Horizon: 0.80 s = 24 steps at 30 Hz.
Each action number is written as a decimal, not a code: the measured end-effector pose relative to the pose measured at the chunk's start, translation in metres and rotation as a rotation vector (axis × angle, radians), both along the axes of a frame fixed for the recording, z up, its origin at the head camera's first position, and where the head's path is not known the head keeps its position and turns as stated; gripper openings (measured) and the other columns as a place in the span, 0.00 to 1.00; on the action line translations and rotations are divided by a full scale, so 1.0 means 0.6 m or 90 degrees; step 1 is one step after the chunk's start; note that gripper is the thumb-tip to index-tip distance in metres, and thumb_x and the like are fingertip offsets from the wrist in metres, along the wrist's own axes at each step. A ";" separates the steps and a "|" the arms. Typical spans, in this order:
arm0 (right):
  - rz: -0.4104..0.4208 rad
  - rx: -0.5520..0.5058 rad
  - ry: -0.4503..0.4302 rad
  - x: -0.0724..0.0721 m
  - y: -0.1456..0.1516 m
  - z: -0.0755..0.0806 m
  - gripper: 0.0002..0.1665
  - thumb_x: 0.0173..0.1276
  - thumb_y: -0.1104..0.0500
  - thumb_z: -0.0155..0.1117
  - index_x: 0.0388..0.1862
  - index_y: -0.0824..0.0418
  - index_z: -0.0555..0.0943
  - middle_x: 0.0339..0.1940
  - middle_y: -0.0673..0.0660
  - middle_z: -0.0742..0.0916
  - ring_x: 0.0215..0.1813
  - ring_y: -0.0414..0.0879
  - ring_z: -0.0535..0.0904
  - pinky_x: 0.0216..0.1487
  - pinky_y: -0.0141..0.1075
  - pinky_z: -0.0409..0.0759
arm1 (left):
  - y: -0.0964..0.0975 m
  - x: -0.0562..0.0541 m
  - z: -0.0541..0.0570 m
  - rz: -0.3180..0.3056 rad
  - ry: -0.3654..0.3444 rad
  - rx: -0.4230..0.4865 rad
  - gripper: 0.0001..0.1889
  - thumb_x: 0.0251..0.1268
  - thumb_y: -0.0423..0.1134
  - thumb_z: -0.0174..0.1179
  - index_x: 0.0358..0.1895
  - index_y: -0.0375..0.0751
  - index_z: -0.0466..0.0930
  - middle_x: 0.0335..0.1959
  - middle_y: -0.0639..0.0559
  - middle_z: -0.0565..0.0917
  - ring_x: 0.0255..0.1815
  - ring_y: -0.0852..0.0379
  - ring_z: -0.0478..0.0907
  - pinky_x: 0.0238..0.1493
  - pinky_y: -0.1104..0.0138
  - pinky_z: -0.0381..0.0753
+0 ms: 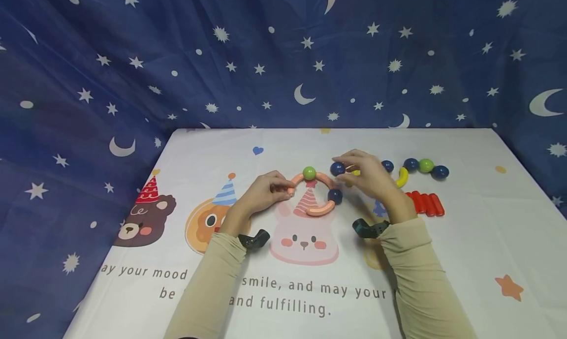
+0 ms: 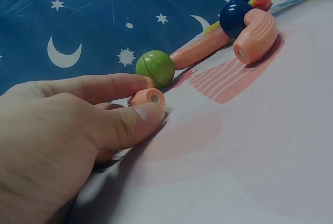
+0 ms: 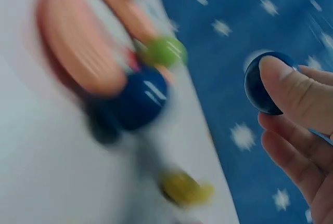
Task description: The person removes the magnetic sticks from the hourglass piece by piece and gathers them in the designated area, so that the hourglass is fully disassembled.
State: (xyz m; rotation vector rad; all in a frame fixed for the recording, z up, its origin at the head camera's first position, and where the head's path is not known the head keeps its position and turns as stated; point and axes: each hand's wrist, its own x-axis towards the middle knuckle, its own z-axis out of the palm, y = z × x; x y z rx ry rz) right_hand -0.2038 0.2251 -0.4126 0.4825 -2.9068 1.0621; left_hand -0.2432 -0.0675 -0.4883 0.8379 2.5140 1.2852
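My left hand (image 1: 261, 195) pinches the end of an orange curved rod (image 2: 147, 98) between thumb and fingers. That rod meets a green ball (image 1: 309, 172), from which another orange curved rod (image 1: 325, 180) runs to a dark blue ball (image 1: 334, 196). A further orange curved piece (image 1: 321, 210) joins this ball, so the parts form an open ring on the table. Above the tabletop, my right hand (image 1: 365, 174) holds a separate dark blue ball (image 3: 255, 86) between its thumb and fingers. Motion blurs the ring in the right wrist view.
Right of the ring lie a yellow curved piece (image 1: 402, 177) and several red rods (image 1: 428, 203) side by side. Behind them are a green ball (image 1: 426, 165) and dark blue balls (image 1: 440, 172). A starry blue curtain (image 1: 283, 58) hangs beyond the white printed tablecloth (image 1: 478, 250).
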 end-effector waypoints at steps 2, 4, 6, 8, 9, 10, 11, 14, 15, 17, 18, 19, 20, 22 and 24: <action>-0.065 -0.017 0.001 0.003 0.039 0.006 0.28 0.60 0.61 0.69 0.61 0.59 0.76 0.55 0.60 0.80 0.52 0.58 0.81 0.48 0.50 0.82 | 0.001 0.001 -0.001 0.002 0.001 -0.004 0.13 0.59 0.40 0.66 0.48 0.51 0.85 0.38 0.58 0.79 0.35 0.59 0.72 0.37 0.68 0.74; -0.134 -0.035 0.007 0.011 0.080 0.011 0.28 0.62 0.60 0.68 0.62 0.60 0.74 0.57 0.63 0.80 0.53 0.60 0.81 0.49 0.51 0.81 | 0.002 0.001 -0.001 0.003 0.006 -0.004 0.13 0.58 0.40 0.67 0.48 0.50 0.85 0.39 0.57 0.79 0.35 0.59 0.72 0.37 0.68 0.74; -0.211 -0.045 0.020 0.022 0.123 0.013 0.29 0.63 0.60 0.67 0.63 0.61 0.74 0.58 0.65 0.80 0.56 0.62 0.79 0.54 0.52 0.78 | 0.002 0.001 -0.001 0.006 0.010 -0.004 0.13 0.58 0.40 0.67 0.48 0.50 0.85 0.39 0.57 0.79 0.34 0.59 0.72 0.37 0.69 0.74; -0.290 -0.050 0.025 0.036 0.164 0.012 0.29 0.64 0.58 0.66 0.64 0.59 0.73 0.60 0.65 0.78 0.59 0.62 0.77 0.57 0.52 0.75 | 0.002 0.002 0.000 0.009 0.012 -0.004 0.13 0.57 0.40 0.67 0.48 0.51 0.85 0.38 0.57 0.79 0.34 0.59 0.72 0.36 0.69 0.74; -0.328 -0.047 0.033 0.042 0.183 0.009 0.30 0.64 0.57 0.66 0.65 0.59 0.73 0.61 0.65 0.77 0.60 0.62 0.77 0.57 0.51 0.75 | 0.002 0.002 0.001 0.010 0.013 -0.003 0.13 0.57 0.39 0.67 0.47 0.51 0.85 0.38 0.57 0.79 0.34 0.59 0.72 0.36 0.69 0.74; -0.361 -0.044 0.048 0.040 0.216 -0.013 0.30 0.64 0.55 0.66 0.65 0.54 0.73 0.61 0.63 0.77 0.61 0.60 0.76 0.57 0.49 0.75 | 0.001 0.002 0.000 0.011 0.012 -0.003 0.13 0.57 0.40 0.67 0.47 0.51 0.85 0.38 0.58 0.79 0.34 0.59 0.72 0.36 0.69 0.74; -0.391 -0.051 0.042 0.044 0.235 -0.022 0.30 0.64 0.54 0.66 0.66 0.52 0.73 0.63 0.62 0.76 0.62 0.59 0.75 0.59 0.48 0.74 | 0.001 0.002 0.000 0.012 0.011 -0.005 0.13 0.57 0.40 0.67 0.47 0.51 0.85 0.38 0.58 0.79 0.34 0.59 0.72 0.36 0.68 0.74; -0.466 -0.060 0.033 0.053 0.283 -0.054 0.31 0.62 0.48 0.66 0.65 0.46 0.73 0.63 0.59 0.77 0.61 0.47 0.78 0.61 0.38 0.75 | -0.001 0.002 -0.001 0.014 0.008 -0.003 0.13 0.57 0.40 0.68 0.46 0.52 0.85 0.38 0.58 0.79 0.35 0.59 0.73 0.37 0.68 0.74; -0.482 -0.066 0.020 0.056 0.292 -0.061 0.32 0.62 0.46 0.66 0.66 0.46 0.73 0.63 0.59 0.77 0.60 0.46 0.77 0.62 0.38 0.74 | -0.002 0.002 -0.001 0.014 0.006 -0.002 0.13 0.57 0.40 0.68 0.46 0.52 0.85 0.38 0.58 0.79 0.35 0.58 0.73 0.37 0.68 0.74; -0.502 -0.075 -0.026 0.069 0.288 -0.053 0.34 0.62 0.44 0.65 0.67 0.50 0.72 0.62 0.61 0.78 0.58 0.46 0.77 0.63 0.39 0.73 | -0.002 0.002 -0.001 0.015 0.003 0.001 0.13 0.57 0.40 0.68 0.46 0.52 0.86 0.38 0.58 0.79 0.36 0.59 0.72 0.38 0.67 0.73; -0.508 -0.070 -0.049 0.073 0.287 -0.053 0.36 0.62 0.43 0.64 0.67 0.51 0.71 0.62 0.61 0.78 0.58 0.46 0.76 0.63 0.39 0.74 | -0.002 0.003 -0.001 0.016 0.001 0.004 0.13 0.57 0.40 0.68 0.46 0.52 0.86 0.38 0.58 0.79 0.36 0.58 0.72 0.38 0.67 0.73; -0.510 -0.070 -0.075 0.077 0.284 -0.048 0.37 0.62 0.43 0.64 0.68 0.54 0.70 0.62 0.63 0.78 0.59 0.51 0.75 0.63 0.44 0.73 | -0.001 0.003 -0.001 0.016 -0.001 0.008 0.13 0.57 0.40 0.68 0.46 0.52 0.86 0.38 0.57 0.79 0.36 0.58 0.72 0.38 0.67 0.73; -0.502 -0.067 -0.097 0.080 0.282 -0.045 0.38 0.63 0.43 0.64 0.68 0.57 0.69 0.61 0.64 0.78 0.60 0.56 0.73 0.64 0.49 0.72 | -0.001 0.003 -0.001 0.016 -0.002 0.010 0.12 0.57 0.40 0.68 0.46 0.52 0.86 0.38 0.57 0.79 0.36 0.58 0.72 0.38 0.67 0.73; -0.488 -0.057 -0.134 0.083 0.282 -0.047 0.39 0.63 0.42 0.63 0.69 0.58 0.68 0.62 0.65 0.77 0.61 0.56 0.72 0.63 0.50 0.72 | 0.000 0.003 0.000 0.015 -0.004 0.016 0.12 0.57 0.40 0.67 0.46 0.52 0.86 0.38 0.57 0.79 0.36 0.57 0.72 0.38 0.66 0.73; -0.471 -0.061 -0.161 0.084 0.285 -0.051 0.40 0.63 0.41 0.62 0.69 0.60 0.68 0.63 0.66 0.76 0.61 0.58 0.72 0.63 0.52 0.71 | 0.002 0.003 0.000 0.013 -0.004 0.020 0.12 0.57 0.40 0.67 0.46 0.51 0.86 0.38 0.57 0.79 0.36 0.57 0.72 0.38 0.66 0.73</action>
